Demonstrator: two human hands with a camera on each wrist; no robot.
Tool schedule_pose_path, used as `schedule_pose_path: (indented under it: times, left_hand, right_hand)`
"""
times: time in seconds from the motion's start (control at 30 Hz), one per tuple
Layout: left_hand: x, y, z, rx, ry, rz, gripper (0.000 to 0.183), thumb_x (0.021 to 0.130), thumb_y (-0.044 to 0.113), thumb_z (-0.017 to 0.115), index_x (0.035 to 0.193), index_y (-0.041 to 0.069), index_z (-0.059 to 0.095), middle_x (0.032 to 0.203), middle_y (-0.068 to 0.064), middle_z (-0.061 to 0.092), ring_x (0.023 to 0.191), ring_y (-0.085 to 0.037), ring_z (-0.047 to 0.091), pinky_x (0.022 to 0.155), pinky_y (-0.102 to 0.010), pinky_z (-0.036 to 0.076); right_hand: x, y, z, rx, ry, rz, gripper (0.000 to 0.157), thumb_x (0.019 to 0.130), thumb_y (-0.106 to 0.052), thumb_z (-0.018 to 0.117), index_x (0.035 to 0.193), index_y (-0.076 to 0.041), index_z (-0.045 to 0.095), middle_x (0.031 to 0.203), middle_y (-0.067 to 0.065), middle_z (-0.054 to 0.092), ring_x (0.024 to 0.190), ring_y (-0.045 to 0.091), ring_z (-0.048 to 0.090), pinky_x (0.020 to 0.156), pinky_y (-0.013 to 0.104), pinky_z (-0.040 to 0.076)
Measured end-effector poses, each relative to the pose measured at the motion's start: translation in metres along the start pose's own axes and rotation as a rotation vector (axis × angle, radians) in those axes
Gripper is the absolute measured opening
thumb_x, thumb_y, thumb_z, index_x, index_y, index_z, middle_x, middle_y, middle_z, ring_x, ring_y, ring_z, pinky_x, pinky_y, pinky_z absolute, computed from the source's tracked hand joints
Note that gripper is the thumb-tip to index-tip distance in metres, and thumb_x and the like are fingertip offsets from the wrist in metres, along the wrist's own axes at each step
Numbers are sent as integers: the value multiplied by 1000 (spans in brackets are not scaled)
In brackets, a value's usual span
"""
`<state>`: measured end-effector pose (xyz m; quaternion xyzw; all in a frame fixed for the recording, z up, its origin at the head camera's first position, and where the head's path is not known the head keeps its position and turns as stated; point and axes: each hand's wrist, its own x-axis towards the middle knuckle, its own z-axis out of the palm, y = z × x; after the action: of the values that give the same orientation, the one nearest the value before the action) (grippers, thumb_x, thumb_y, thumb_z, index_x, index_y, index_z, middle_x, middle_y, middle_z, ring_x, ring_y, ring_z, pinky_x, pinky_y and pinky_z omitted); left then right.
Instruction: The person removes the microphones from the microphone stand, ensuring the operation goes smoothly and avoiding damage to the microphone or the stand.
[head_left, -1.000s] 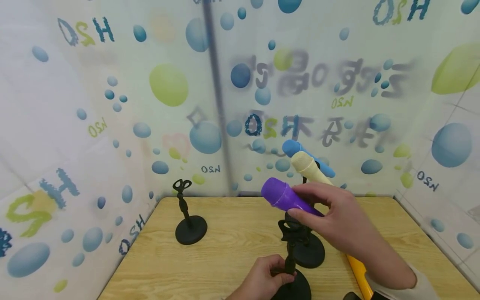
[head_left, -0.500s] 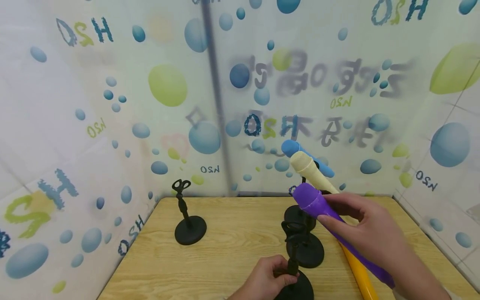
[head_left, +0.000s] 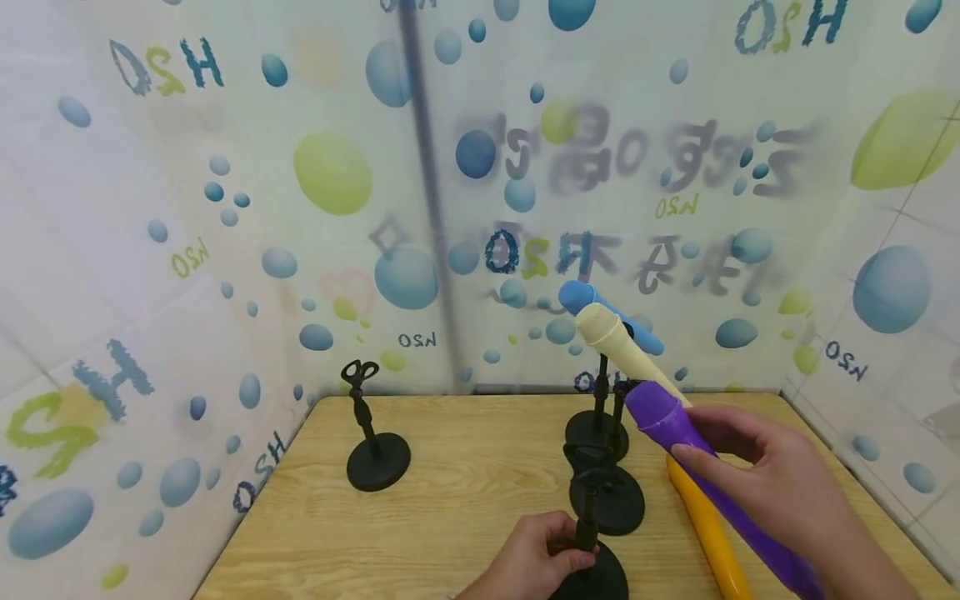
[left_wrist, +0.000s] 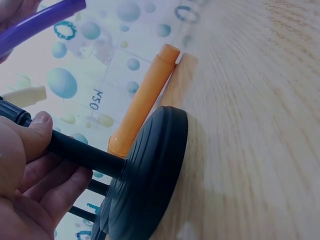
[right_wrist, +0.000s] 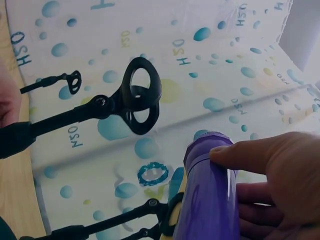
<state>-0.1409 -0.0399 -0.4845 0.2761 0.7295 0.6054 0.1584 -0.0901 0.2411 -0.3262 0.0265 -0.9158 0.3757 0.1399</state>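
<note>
My left hand (head_left: 536, 554) grips the upright of the nearest black microphone stand (head_left: 600, 575), low down near its round base. The base (left_wrist: 157, 170) rests flat on the wooden table in the left wrist view. My right hand (head_left: 787, 479) holds a purple toy microphone (head_left: 731, 504) between thumb and fingers, its head pointing up and left. In the right wrist view, the thumb presses just below the purple microphone's (right_wrist: 207, 200) head. The stand's looped clip (right_wrist: 137, 97) holds nothing and is apart from the microphone.
Cream (head_left: 630, 350) and blue (head_left: 641, 333) microphones sit tilted in stands behind. A yellow-orange microphone (head_left: 708, 533) lies on the table (head_left: 450, 500) at right. Another stand (head_left: 377, 461) with a bare clip stands back left. A patterned curtain (head_left: 330, 175) surrounds the table's far side.
My right hand has moved right and slightly down with the purple microphone, away from the near stand's clip; more of the microphone shows. My left hand stays on the stand.
</note>
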Motion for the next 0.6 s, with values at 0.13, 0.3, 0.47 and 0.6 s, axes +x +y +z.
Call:
schedule_pose_path:
  times: [0.13,0.3,0.47,0.6]
  left_hand:
    - [-1,-1,0,-6,-2,13,10,100,10,77,107,4,77,108,-11,84,97,0,75,85,-15,58]
    - [-1,-1,0,-2,0,30,10,101,11,77,107,4,77,108,-9,84,97,0,76,85,-16,58]
    - [-1,-1,-1,7,-5,39,10,101,12,76,108,4,77,108,-9,84,96,0,76,84,-15,58]
    - [-1,-1,-1,-2,-15,46,12,101,12,76,109,4,77,109,-12,83,96,1,75,85,-15,58]
  right_hand:
    - [-1,9,-2,-13,-12,21,55,96,-39,84,139,-8,71,127,15,78,109,32,78,76,17,60]
    - [-1,19,-3,-36,-19,66,59,97,-41,83,140,-4,69,121,16,79,103,30,79,72,18,60]
    - [-2,32,-2,-51,-10,98,61,97,-45,82,140,-4,69,119,16,80,90,11,78,69,18,58]
    - [-2,42,-1,-49,-19,128,63,97,-46,81,139,-1,68,122,21,79,93,17,80,70,20,61]
